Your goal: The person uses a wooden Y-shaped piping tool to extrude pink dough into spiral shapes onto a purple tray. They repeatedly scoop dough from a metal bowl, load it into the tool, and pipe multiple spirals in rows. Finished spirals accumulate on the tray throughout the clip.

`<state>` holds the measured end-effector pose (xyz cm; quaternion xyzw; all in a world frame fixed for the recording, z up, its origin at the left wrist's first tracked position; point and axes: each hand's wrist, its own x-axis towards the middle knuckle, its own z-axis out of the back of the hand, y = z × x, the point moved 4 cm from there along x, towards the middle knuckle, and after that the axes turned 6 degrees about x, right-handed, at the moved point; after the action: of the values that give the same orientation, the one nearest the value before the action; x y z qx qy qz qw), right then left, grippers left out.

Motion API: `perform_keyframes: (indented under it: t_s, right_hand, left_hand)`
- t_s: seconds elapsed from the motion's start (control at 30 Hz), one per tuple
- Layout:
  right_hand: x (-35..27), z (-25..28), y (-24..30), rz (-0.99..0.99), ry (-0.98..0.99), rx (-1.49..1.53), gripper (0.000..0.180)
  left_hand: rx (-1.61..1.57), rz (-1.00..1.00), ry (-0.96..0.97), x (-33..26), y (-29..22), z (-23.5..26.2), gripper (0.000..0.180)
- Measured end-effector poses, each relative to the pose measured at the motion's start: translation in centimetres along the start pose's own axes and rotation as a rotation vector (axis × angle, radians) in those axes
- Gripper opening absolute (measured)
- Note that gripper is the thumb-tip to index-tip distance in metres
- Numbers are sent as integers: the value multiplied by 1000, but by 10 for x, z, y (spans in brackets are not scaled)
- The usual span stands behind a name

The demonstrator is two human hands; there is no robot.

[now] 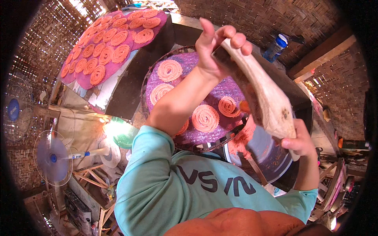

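Both my hands hold a long wooden dough press (267,94), slanted above a round tray. My left hand (210,53) wraps round its upper end, with the thumb sticking up. At the lower end, my right hand (302,141) is closed on the pale wood. A bit of orange dough (245,106) shows at the press's underside. Several orange dough coils (205,118) lie on the tray's purple mesh (189,135); my left forearm covers part of them. Below the press stands a bucket (285,173) with orange dough (241,141) and a flat stick (256,167) in it.
At the far left, several finished coils (105,55) lie on purple sheets (128,65). A blue-capped bottle (275,48) stands at the back right. Two fans (53,158) are at the left, near a green shiny object (120,131). A wooden beam (323,53) juts from the right wall.
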<state>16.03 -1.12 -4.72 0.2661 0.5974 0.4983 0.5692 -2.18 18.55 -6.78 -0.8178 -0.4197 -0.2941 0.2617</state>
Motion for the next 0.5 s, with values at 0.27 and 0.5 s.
perform_keyframes:
  t_s: [0.27,0.5]
  right_hand:
    - [24,-13,22,68,-84,-23,64]
    - [10,-3,4,17,-3,6,51]
  left_hand:
    - [48,21,14,11,-41,-11,59]
    - [219,93,-65,-11,-16,-10,48]
